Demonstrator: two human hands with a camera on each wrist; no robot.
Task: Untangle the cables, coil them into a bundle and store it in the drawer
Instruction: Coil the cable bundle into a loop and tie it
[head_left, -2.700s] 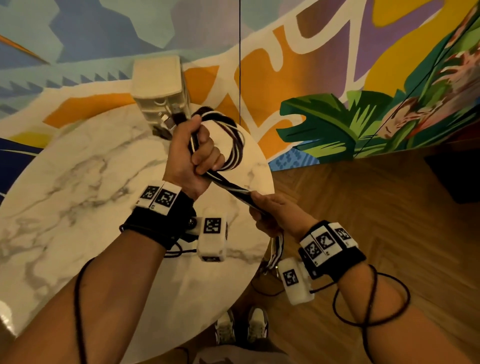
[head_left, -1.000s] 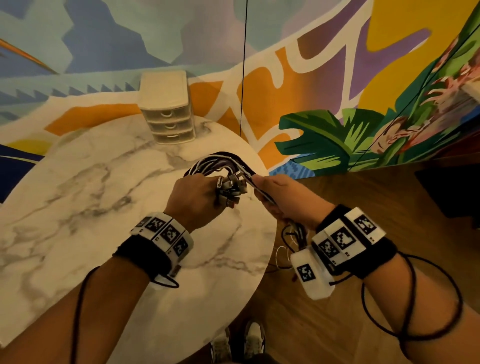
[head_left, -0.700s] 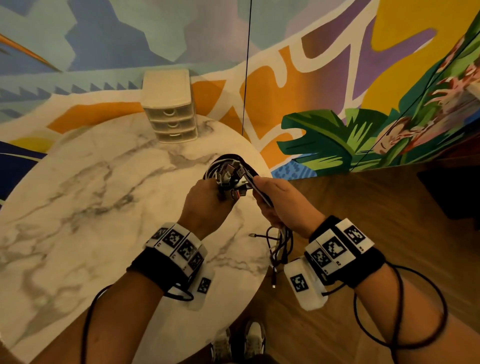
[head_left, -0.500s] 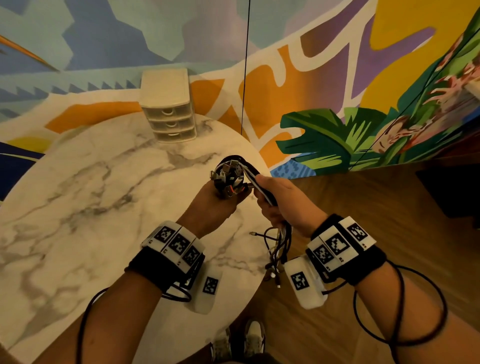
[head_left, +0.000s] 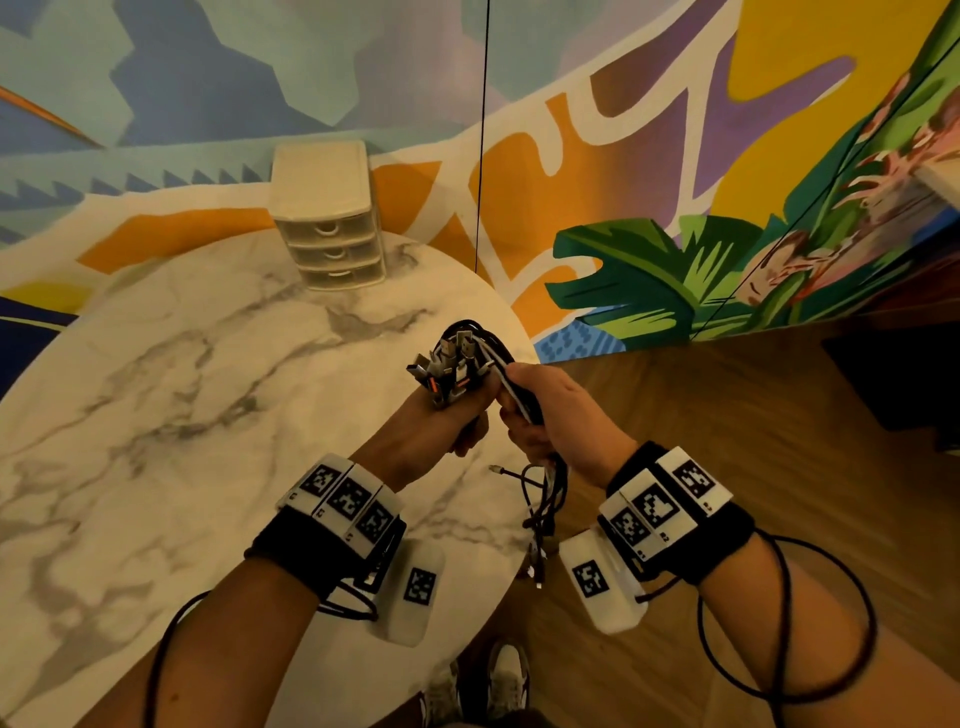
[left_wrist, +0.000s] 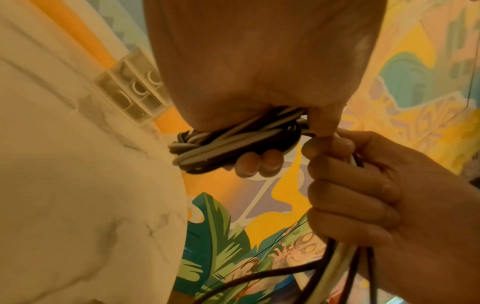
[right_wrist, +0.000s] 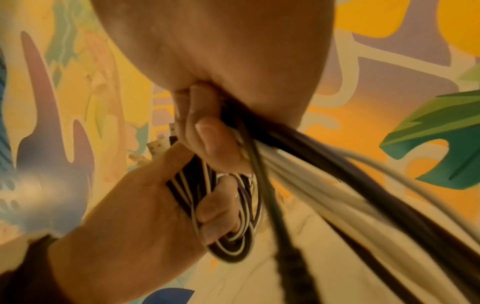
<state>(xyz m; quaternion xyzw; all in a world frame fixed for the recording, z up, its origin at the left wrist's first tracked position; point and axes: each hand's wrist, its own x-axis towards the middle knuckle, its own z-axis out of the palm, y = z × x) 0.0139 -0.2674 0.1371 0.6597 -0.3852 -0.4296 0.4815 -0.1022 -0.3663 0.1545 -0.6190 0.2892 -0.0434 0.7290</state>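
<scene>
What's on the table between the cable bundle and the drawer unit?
Nothing: in the head view only bare marble table separates the cable bundle, gripped in the left hand, from the drawer unit.

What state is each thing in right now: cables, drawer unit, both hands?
Cable coil: partly wound, gripped in left hand.
Loose cable ends: uncoiled, dangling below right hand, which grips them.
Drawer unit: all three drawers closed, standing on marble table.

A round marble worktop (head_left: 156, 415) stands against a wall painted with a bright mural (head_left: 649, 130) of orange, purple and yellow shapes and green leaves; a thin dark line (head_left: 482, 130) runs down the wall. To the right lies a wooden floor (head_left: 727, 415); a pair of shoes (head_left: 478, 686) shows at the bottom edge.
</scene>
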